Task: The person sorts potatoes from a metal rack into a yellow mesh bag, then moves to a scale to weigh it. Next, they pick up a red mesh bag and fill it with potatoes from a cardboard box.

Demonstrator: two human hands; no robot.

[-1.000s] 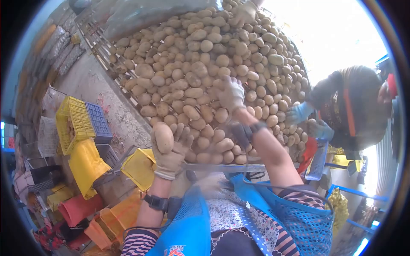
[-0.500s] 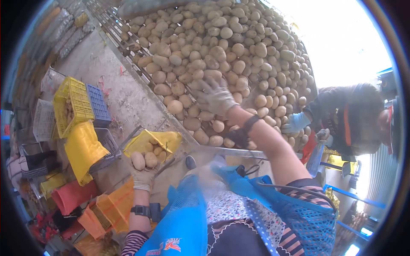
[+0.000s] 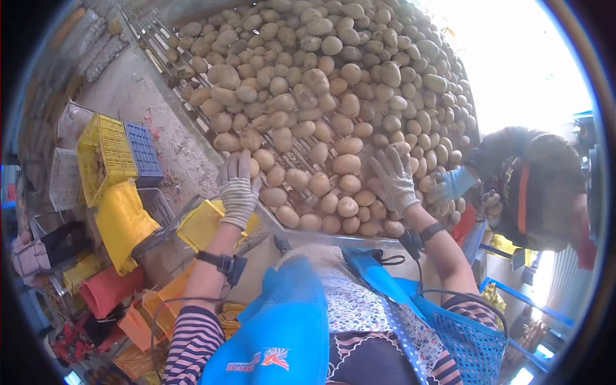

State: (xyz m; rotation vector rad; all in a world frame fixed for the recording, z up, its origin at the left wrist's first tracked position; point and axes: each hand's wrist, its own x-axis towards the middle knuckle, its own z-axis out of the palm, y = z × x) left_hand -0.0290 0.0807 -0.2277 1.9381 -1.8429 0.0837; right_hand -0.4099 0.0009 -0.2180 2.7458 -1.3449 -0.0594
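Many potatoes [image 3: 350, 144] cover the slatted sorting table [image 3: 298, 154]. My left hand [image 3: 239, 192], in a pale work glove, is at the table's left rim with its fingers stretched forward, right beside a small potato [image 3: 254, 168]. My right hand [image 3: 394, 179], gloved too, lies over the potatoes near the front right with its fingers spread. Another potato [image 3: 402, 148] shows at its fingertips. Between my hands several loose potatoes [image 3: 319, 184] rest along the front edge.
A co-worker's blue-gloved hand [image 3: 454, 185] reaches onto the potatoes at the right, close to my right hand. At the left stand a yellow crate [image 3: 106, 151], a blue crate [image 3: 142, 149] and a container with a yellow lining [image 3: 204, 224] below my left wrist.
My left hand has left the potatoes it had over the yellow-lined container and moved up to the table rim. My right hand has swept right, and slats show where potatoes lay.
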